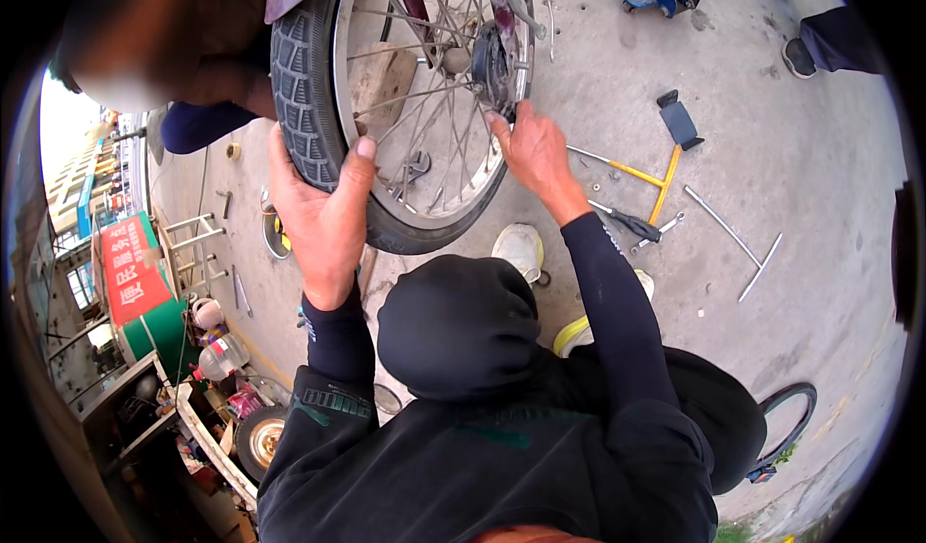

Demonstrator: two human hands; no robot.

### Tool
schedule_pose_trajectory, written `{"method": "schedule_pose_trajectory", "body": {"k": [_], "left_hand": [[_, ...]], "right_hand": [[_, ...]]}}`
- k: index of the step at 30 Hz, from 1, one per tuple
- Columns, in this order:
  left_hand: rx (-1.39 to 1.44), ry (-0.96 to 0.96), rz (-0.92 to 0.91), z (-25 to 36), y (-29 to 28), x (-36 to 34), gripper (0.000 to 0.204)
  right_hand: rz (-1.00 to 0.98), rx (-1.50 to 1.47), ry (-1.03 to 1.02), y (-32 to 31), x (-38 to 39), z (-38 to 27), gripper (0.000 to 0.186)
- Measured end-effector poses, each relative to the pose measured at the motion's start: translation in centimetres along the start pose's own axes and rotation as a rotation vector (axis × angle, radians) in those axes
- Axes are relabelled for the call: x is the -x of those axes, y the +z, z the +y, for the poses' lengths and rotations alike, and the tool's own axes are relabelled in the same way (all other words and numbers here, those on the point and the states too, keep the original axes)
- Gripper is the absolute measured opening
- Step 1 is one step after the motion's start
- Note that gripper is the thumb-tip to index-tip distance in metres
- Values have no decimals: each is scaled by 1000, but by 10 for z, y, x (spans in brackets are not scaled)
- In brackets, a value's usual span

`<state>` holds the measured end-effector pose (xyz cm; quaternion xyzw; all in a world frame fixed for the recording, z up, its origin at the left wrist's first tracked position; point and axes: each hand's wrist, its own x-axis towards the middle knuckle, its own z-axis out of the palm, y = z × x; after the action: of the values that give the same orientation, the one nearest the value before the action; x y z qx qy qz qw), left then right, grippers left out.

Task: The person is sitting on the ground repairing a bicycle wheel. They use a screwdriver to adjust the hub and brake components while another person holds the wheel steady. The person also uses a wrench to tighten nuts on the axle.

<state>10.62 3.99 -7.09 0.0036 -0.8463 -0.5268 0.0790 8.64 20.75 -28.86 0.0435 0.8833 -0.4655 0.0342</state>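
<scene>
Head view: large white characters run across a red sign [135, 271] at the left, a green emblem and lettering mark the black top [463, 480], and small pale print, too fine to make out, sits on the right dark arm sleeve [617, 302]. The left hand [323, 215] is part-open around the tyre [297, 90], its thumb pressed toward the silver rim [429, 219] and its fingers [281, 152] along the tread, so that the tyre lies gripped between them. The right hand [537, 152] has its fingers bent closed on the right edge of the wheel [456, 61], thumb on the spoke side; exactly what the fingertips press is too small to tell. The wheel stands upright between both hands, its hub beyond the fingers and a dark round part [494, 66] just past the right ones. Through the spokes an adjustable spanner [417, 165] shows on the ground [772, 172]; to the right lie a yellow-handled T-shaped tool [666, 186], a black-handled screwdriver [635, 227] and a silver T-shaped tool [738, 239]
</scene>
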Motion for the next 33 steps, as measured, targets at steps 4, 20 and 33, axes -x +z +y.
{"method": "schedule_pose_trajectory", "body": {"k": [4,20,33], "left_hand": [[-78,-30,38,2,1,3,41],[97,5,26,-9,6,-1,48],[152,12,46,0,10,-10,38]], "right_hand": [[-20,-133,149,-3,17,-27,66],[21,-924,168,-21,33,-22,41],[336,-864,180,4,-22,-20,38]]}}
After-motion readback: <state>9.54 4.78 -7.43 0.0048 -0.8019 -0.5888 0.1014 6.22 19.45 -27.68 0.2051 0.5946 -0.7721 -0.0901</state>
